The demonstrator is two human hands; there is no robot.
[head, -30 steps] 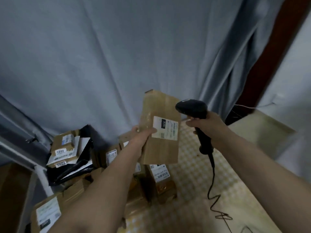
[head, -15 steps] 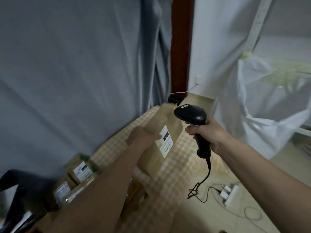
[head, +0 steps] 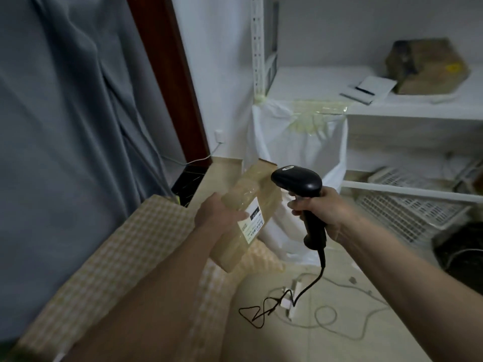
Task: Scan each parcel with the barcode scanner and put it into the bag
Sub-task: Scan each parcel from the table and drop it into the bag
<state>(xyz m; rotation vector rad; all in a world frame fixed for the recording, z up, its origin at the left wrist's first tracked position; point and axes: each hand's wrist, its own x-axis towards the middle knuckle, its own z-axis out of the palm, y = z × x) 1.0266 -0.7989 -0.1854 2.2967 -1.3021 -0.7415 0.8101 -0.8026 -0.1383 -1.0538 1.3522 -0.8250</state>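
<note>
the left hand [head: 218, 214] grips the parcel [head: 245, 218] – long axis running toward one o'clock at the white bag [head: 295, 152] just beyond – while the right hand [head: 322, 212] clasps the scanner [head: 298, 181] at its three o'clock.

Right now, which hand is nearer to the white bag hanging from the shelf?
Right. The right hand, gripping the barcode scanner, sits directly in front of the white bag. The left hand holds the parcel further left, over the checkered table.
</note>
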